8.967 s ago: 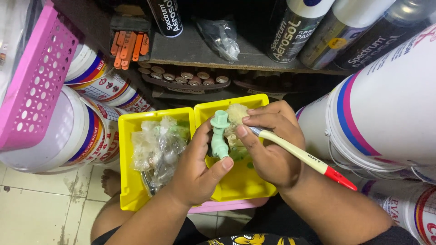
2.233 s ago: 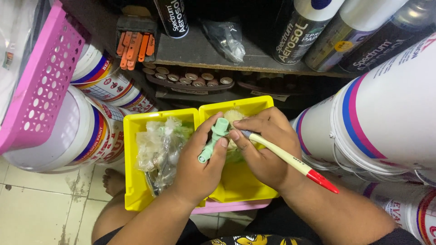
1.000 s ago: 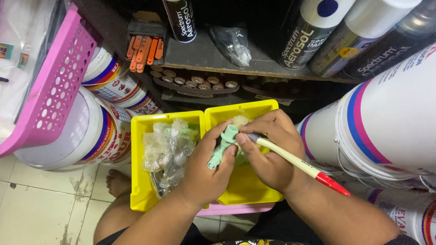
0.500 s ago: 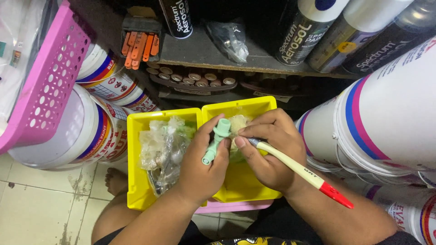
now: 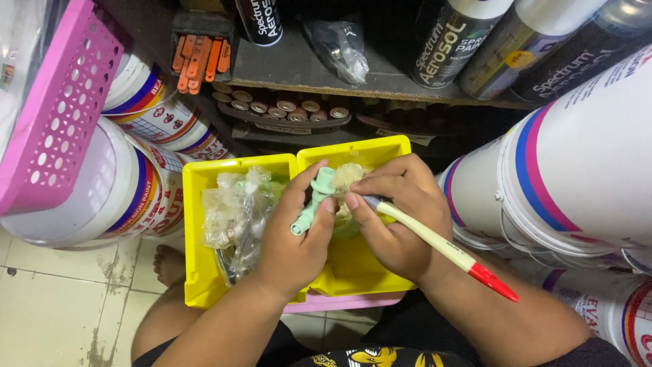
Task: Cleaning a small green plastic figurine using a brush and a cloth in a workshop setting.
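My left hand [image 5: 293, 234] grips a pale green plastic tap fitting [image 5: 312, 200] over a yellow two-part bin [image 5: 197, 272]. My right hand [image 5: 394, 217] holds a cream marker with a red cap [image 5: 441, 248], its tip pressed against the fitting near my left thumb. The bin's left compartment holds clear plastic bags of small parts [image 5: 234, 211]. More bagged pieces lie under my hands in the right compartment, mostly hidden.
Large white paint buckets stand at the left [image 5: 95, 197] and right [image 5: 570, 163]. A pink perforated basket [image 5: 54, 115] hangs at upper left. A shelf behind carries spray cans [image 5: 448, 41], orange wall plugs [image 5: 200, 58] and a bagged item [image 5: 339, 44]. My bare foot [image 5: 166, 261] rests on tiled floor.
The green fitting has been turned slightly in my left hand while the marker stays against it. Both hands remain over the bin's right compartment.
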